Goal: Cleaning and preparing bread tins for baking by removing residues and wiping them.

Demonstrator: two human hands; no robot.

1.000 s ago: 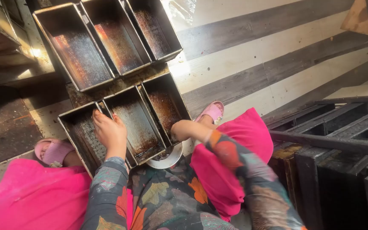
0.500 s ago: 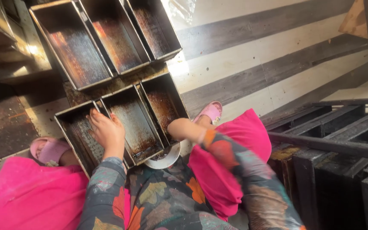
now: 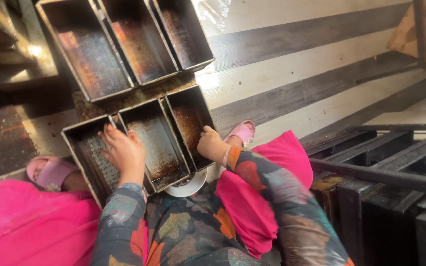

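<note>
My left hand [image 3: 122,152] lies flat, grip loose and holding nothing, inside the left compartment of the greasy three-part baking tin [image 3: 144,143] on the floor between my pink sandals [image 3: 50,172], while my right hand [image 3: 212,145] curls its grip over the tin's right wall, a second tin [image 3: 124,44] just beyond.

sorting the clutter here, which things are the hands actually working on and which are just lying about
In hand:
- left hand inside the near three-slot baking tin
- right hand on that tin's right edge

Lying about:
- far three-slot tin
- white dish under the near tin
- dark stacked tins at right
</note>
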